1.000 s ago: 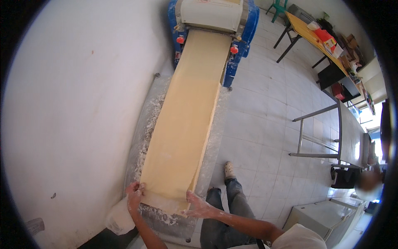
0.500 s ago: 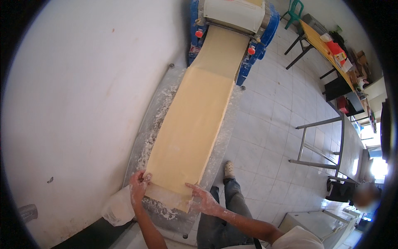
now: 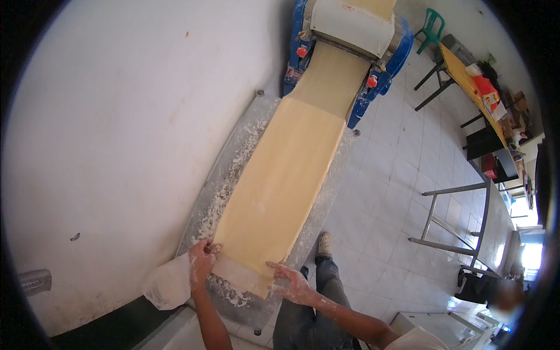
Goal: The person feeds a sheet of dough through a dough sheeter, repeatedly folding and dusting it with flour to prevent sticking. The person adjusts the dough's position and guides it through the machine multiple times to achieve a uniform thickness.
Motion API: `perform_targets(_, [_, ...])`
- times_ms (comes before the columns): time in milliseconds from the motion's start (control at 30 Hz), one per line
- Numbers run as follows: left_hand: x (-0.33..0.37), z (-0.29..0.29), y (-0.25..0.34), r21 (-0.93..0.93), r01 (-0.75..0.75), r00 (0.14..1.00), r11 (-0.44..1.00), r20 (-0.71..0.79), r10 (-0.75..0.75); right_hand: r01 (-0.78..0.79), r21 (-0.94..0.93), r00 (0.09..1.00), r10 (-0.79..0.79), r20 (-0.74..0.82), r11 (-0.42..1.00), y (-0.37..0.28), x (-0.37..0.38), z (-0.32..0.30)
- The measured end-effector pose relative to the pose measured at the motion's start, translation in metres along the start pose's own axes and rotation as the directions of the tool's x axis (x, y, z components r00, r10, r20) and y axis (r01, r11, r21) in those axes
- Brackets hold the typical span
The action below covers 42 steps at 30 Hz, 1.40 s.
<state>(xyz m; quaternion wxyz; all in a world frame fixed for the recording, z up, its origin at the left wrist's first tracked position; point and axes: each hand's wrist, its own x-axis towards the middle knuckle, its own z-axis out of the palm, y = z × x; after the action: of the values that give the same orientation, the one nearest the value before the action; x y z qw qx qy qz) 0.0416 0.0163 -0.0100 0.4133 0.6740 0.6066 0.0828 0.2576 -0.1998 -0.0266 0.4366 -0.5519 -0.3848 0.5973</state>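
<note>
A long pale-yellow dough sheet comes down out of a blue and white roller machine and lies along a floured metal table. At its near left corner my left hand pinches the edge between thumb and fingers. My right hand grips the near right edge, its index finger reaching over the dough and the lower fingers partly hidden. Both hands are dusted with flour. Between them the near end looks thinner and paler.
Beside my left forearm sits a white bag. A white wall runs close along the left. To the right are a tiled floor, a metal-legged table, a yellow-topped table and a green chair. Another person appears at the far right.
My view has shifted, so the machine and table appear farther right. Both hands stay at the near end of the dough sheet, with only slight movement.
</note>
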Motion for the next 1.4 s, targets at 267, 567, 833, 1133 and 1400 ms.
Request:
perform_targets(267, [0.024,-0.006,-0.002,-0.101,0.046,0.956,0.994,0.292,-0.014,-0.288,0.343,0.957,0.253,0.145,0.894,-0.004,0.016,-0.017])
perform_targets(567, [0.186,-0.053,0.276,-0.355,-0.258,0.872,0.898,0.315,0.375,0.398,0.162,0.886,-0.332,-0.323,0.903,-0.209,0.098,-0.244])
perform_targets(833, [0.169,-0.100,0.469,-0.548,-0.518,0.787,0.657,-0.004,0.617,0.689,-0.115,0.631,-0.671,-0.390,0.715,-0.394,0.087,-0.310])
perform_targets(1133, [0.150,-0.068,0.400,-0.336,-0.460,0.864,0.822,0.045,0.502,0.566,0.135,0.785,-0.481,-0.391,0.813,-0.303,0.079,-0.288])
perform_targets(1400, [0.070,-0.005,0.165,-0.519,-0.059,0.989,0.853,0.085,0.120,0.088,0.301,0.979,-0.027,-0.202,0.950,-0.135,0.037,-0.141])
